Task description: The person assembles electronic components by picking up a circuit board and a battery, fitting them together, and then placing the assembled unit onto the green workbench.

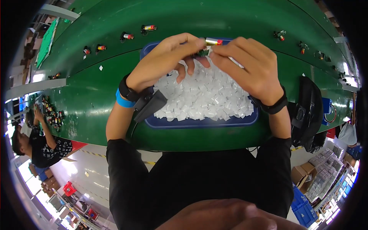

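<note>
Above the far side of a blue tray (199, 125), my left hand (165, 55) pinches a small cylindrical part (212, 41), gold-silver with a red end, beside a dark green piece. Its other fingers hang spread over the tray. My right hand (249, 67) is closed, thumb and fingertips together by the red end. Whatever those fingertips grip is hidden. White translucent film pieces (207, 96) are heaped in the tray.
Similar cylindrical parts (148, 28) stand spaced along the green table (92, 111), with others (281, 35) at far right. A black bag (308, 111) lies right of the tray. At far left, a co-worker (42, 143) handles many small parts.
</note>
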The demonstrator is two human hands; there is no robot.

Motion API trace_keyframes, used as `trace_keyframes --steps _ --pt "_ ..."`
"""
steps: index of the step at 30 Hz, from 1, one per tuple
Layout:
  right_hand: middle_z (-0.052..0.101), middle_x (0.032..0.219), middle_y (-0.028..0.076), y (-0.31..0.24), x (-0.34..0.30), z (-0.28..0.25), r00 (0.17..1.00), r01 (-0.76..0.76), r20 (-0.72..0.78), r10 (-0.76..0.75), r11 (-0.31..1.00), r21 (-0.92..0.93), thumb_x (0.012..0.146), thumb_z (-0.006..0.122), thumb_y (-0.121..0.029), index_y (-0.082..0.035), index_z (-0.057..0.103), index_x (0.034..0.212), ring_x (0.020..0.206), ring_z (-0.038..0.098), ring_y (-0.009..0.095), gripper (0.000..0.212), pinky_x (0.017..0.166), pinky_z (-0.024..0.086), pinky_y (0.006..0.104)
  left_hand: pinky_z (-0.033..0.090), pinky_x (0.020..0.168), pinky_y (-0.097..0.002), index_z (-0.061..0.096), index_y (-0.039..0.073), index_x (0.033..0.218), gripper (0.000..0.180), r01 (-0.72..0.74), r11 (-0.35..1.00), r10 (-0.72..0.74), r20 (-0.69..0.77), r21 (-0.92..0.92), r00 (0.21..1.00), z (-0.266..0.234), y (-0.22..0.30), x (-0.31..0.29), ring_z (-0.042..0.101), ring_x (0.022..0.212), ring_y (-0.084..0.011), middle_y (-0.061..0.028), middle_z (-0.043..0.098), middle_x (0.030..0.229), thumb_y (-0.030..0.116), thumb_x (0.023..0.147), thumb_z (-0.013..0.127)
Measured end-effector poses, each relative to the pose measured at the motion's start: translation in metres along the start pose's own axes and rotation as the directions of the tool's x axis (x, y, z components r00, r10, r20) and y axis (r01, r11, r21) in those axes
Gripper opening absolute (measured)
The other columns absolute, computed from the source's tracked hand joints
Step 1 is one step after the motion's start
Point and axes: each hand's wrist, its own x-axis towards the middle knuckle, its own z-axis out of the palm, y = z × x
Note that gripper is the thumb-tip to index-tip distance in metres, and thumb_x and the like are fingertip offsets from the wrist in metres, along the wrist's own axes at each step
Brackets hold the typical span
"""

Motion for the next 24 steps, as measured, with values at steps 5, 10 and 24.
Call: trace_keyframes --steps 5,10,24 --pt "0.072 0.089 0.008 -0.001 -0.009 -0.002 0.997 -0.066 -0.035 0.069 0.995 0.077 0.065 0.074 -0.003 -0.001 0.071 0.085 0.068 0.065 0.020 0.021 0.055 0.050 0.0270 0.047 0.048 -0.0233 0.054 -0.002 0.122 0.036 -0.205 0.978 0.206 -0.018 0.032 0.978 0.013 -0.004 -0.004 0.058 0.065 -0.0092 -0.0124 0.071 0.098 0.014 0.094 0.070" --pt "0.072 0.090 0.008 0.001 -0.010 0.002 0.991 -0.079 -0.103 0.087 0.994 0.081 0.065 0.076 -0.002 -0.002 0.073 0.087 0.069 0.065 0.020 0.022 0.057 0.051 0.0262 0.047 0.047 -0.0224 0.055 -0.002 0.122 0.041 -0.370 0.925 0.376 -0.067 0.080 0.924 0.018 -0.008 -0.004 0.058 0.063 -0.0082 -0.0112 0.071 0.097 0.004 0.087 0.075" --pt "0.063 0.098 0.006 0.000 -0.008 -0.001 0.798 -0.570 0.168 0.578 0.635 0.522 0.083 0.076 0.002 0.000 0.067 0.101 0.083 0.064 0.013 0.020 0.067 0.055 0.0238 0.054 0.054 -0.0221 0.060 0.000 0.121 0.043 -0.473 0.818 0.535 -0.135 0.327 0.834 0.021 -0.011 -0.005 0.067 0.073 -0.0093 -0.0098 0.073 0.097 0.002 0.082 0.079"
